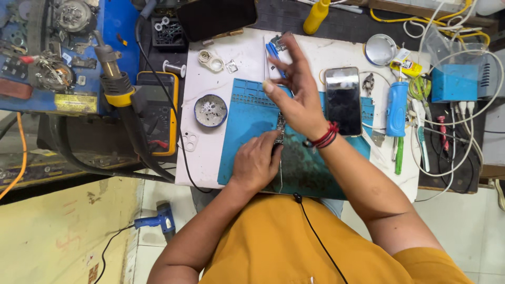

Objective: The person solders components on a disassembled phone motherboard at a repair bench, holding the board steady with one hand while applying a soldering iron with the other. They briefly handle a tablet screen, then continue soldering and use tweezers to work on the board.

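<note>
A narrow circuit board point(280, 129) lies on the blue-green work mat point(247, 113), near its centre, partly covered by both hands. Only a short dark strip of the board shows between them; its components are too small to read.

Progress, judged from the layout: the board sits bare on the mat, apart from any casing, so disassembly appears done. A smartphone point(343, 100) lies screen-up just to the right of the mat, well apart from the board. A small round dish point(211, 110) at the mat's left edge holds loose small parts. No reassembly is visible; work on the board itself appears to be in hand.

The left hand point(256, 163) rests low on the mat, fingers curled down against the near end of the board, pinning or gripping it; how firmly cannot be told. The right hand point(294, 89) is raised above the far end of the board, fingers spread and apart, with thumb and forefinger pinched on a thin pale rod or wire point(266, 66) that stands nearly upright. A red thread band circles that wrist.

Surroundings: a hot-air handpiece point(118, 84) hangs at left over a yellow multimeter point(158, 110). A blue powered driver point(397, 108) and a green-handled tool point(400, 155) lie at right on the white bench top point(200, 152).
</note>
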